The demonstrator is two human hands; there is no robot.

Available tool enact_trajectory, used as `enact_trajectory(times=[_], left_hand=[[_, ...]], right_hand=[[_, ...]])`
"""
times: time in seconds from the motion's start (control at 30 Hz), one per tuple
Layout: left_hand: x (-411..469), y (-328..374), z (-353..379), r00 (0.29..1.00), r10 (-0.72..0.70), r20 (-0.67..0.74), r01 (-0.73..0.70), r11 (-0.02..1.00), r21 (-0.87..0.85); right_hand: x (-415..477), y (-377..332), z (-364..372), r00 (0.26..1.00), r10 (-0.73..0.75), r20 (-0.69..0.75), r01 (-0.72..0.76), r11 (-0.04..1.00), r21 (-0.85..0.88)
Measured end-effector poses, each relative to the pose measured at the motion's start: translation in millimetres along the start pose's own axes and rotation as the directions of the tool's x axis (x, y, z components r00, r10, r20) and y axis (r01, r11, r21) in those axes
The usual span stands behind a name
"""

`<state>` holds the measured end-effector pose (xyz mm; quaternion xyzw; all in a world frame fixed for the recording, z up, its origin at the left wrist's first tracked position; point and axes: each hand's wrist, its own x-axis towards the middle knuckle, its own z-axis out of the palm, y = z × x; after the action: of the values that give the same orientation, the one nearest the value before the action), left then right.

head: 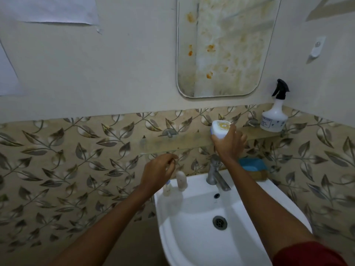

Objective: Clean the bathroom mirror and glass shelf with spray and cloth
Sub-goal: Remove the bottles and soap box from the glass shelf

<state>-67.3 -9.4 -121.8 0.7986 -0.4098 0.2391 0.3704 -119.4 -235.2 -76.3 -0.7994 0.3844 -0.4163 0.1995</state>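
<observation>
1 mirror (222,47) on the wall above the sink, rounded corners, badly smeared w/ cloudy film and approx 6 orange-brown spots. 1 glass shelf (172,144) runs along the leaf-pattern tile band just below it, dirty yellowish surface, held by 2 metal brackets (169,133).

1 spray bottle (275,114), white body w/ black trigger head, stands upright at the far right end of the shelf, in the corner. No hand on it.

Right hand (229,143) is up at the shelf, fingers wrapped round 1 small white tub (221,128) w/ a yellowish top and a blue edge; tub sits at shelf level, can't tell if it rests on the glass or is lifted off. Left hand (159,170) hangs lower, just under the shelf's front edge and above the bottles, fingers curled loosely, thumb and fingertips pinched close; can't tell if anything is in it.

1 white sink (192,237) below, 1 drain, 1 metal tap (216,174) at the back. 2 small pale bottles (181,179) stand on the sink's left back rim, side by side, the shorter one w/ a blue cap. 1 blue item (252,164) sits at the right back of the sink on something brown, behind the right forearm; could be the cloth, can't be sure. 1 red sleeve (311,254) at the bottom right corner.
</observation>
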Motion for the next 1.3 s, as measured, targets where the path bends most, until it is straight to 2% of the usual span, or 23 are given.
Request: enact_trajectory(times=[0.13, 0.23, 0.4, 0.57, 0.63, 0.73, 0.9, 1.17, 1.3], left_hand=[[5, -3, -3, 1.0, -0.003, -0.02, 0.001, 0.998, -0.065], [9, -1, -3, 1.0, 0.023, -0.012, -0.024, 0.996, -0.087], [19, -2, -2, 0.999, 0.042, 0.019, -0.039, 0.99, -0.134], [27, -2, -4, 0.997, 0.074, 0.02, -0.069, 0.977, -0.2], [32, -3, -5, 0.996, 0.087, 0.035, -0.077, 0.971, -0.228], [41, -4, -8, 0.992, 0.116, 0.05, -0.101, 0.968, -0.23], [50, -11, -11, 0.975, 0.217, 0.054, -0.209, 0.971, -0.116], [51, -17, -10, 0.967, 0.237, 0.097, -0.227, 0.969, -0.099], [53, -17, -15, 0.969, 0.225, 0.107, -0.215, 0.972, -0.092]], right_hand=[[-64, 11, -24, 0.989, -0.049, -0.141, 0.08, 0.971, 0.223], [-130, 40, -23, 0.984, -0.066, -0.166, 0.111, 0.955, 0.274], [-159, 82, 26, 0.998, -0.011, 0.067, -0.002, 0.982, 0.189], [-146, 95, 77, 0.948, 0.075, 0.308, -0.086, 0.996, 0.024], [-143, 101, 99, 0.939, 0.073, 0.336, -0.054, 0.996, -0.064], [-139, 102, 119, 0.939, 0.079, 0.335, -0.045, 0.993, -0.107], [-128, 99, 132, 0.89, 0.123, 0.439, -0.048, 0.983, -0.177], [-131, 105, 140, 0.834, 0.156, 0.53, -0.077, 0.983, -0.169], [-131, 103, 137, 0.837, 0.172, 0.52, -0.095, 0.981, -0.17]])
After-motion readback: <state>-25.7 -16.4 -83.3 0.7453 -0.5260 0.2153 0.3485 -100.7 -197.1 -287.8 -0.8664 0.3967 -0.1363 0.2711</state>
